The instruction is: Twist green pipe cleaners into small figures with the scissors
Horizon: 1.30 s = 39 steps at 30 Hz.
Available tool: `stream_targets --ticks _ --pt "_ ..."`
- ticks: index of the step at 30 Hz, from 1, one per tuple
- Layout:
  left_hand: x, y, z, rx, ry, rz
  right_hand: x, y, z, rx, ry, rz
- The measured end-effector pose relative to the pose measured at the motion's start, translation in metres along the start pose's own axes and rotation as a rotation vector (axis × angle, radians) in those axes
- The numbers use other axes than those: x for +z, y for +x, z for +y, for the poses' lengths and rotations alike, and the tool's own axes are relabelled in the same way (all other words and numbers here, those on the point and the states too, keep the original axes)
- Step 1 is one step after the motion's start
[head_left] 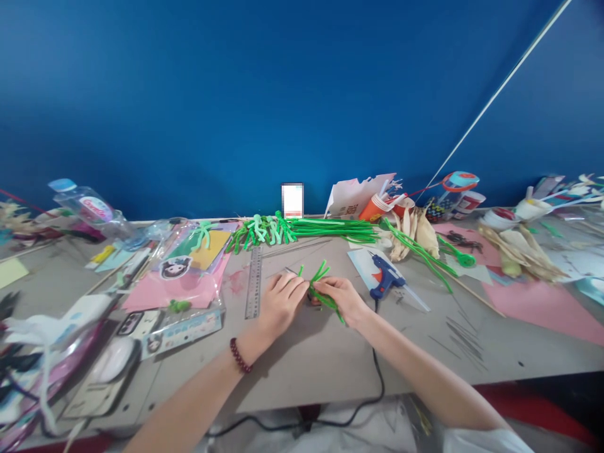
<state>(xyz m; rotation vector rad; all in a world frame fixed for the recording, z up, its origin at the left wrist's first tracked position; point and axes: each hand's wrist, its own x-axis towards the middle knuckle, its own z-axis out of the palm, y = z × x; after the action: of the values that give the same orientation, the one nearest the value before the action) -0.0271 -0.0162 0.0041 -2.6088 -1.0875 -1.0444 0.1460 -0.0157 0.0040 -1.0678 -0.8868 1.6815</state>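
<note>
Both hands meet at the middle of the grey table (330, 358) over a small bunch of green pipe cleaners (321, 284). My left hand (279, 302), with a dark red bead bracelet on its wrist, pinches the bunch from the left with curled fingers. My right hand (343, 297) grips the same bunch from the right, and green ends stick out above and below its fingers. A thin metal wire tip shows just left of the bunch.
A steel ruler (253, 283) lies left of the hands. A blue glue gun (384, 275) rests to the right, its black cord running off the near edge. A pile of green pipe cleaners (306, 229) lies at the back. Craft packets, pink paper, cups and dried husks crowd both sides.
</note>
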Motion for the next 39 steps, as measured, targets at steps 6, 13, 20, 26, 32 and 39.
stream_targets --ticks 6,13,20,26,32,39 --pt "-0.001 0.003 -0.001 -0.109 -0.14 0.015 0.006 -0.002 0.002 -0.074 -0.004 0.035" --pt "0.002 0.011 0.007 -0.656 -0.772 0.016 0.012 -0.007 0.002 -0.271 -0.151 0.07" --pt "0.0 0.016 0.006 -0.971 -1.462 -0.164 0.005 -0.008 -0.001 -0.591 -0.518 0.045" --pt "-0.005 0.017 -0.001 -1.042 -1.517 -0.27 0.001 -0.006 -0.003 -0.524 -0.555 -0.017" --pt "-0.007 0.018 -0.003 -0.978 -1.453 -0.107 -0.002 -0.001 -0.003 -0.474 -0.493 0.076" --pt "0.0 0.017 0.01 -0.91 -1.208 -0.064 0.001 -0.001 -0.001 -0.412 -0.452 0.116"
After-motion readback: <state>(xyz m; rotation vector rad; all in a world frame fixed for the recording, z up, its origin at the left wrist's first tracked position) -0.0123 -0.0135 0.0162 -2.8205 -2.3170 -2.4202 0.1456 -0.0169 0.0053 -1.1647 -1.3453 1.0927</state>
